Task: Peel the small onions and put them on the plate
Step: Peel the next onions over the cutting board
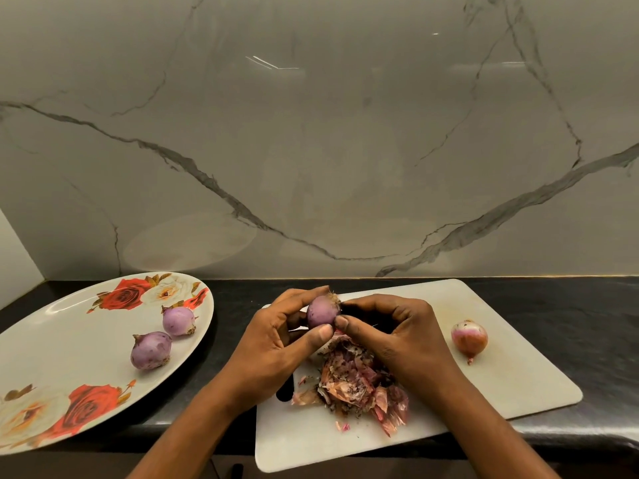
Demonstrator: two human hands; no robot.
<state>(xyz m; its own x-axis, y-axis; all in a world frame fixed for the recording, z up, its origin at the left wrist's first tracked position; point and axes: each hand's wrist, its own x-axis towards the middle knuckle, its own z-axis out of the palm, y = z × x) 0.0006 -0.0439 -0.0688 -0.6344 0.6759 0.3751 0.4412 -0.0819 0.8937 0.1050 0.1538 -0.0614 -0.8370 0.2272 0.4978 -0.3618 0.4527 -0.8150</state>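
Note:
Both hands meet above the white cutting board [518,368]. My left hand [276,337] grips a small purple peeled onion [321,312] between thumb and fingers. My right hand [390,326] pinches at the onion's right side, near its root end. Two peeled purple onions [151,350] [178,320] lie on the oval rose-patterned plate [69,340] at the left. One onion still in its reddish skin [469,337] lies on the board to the right of my hands.
A heap of dry onion skins [356,382] covers the board below my hands. The board overhangs the front edge of the black countertop [570,305]. A marble wall stands close behind.

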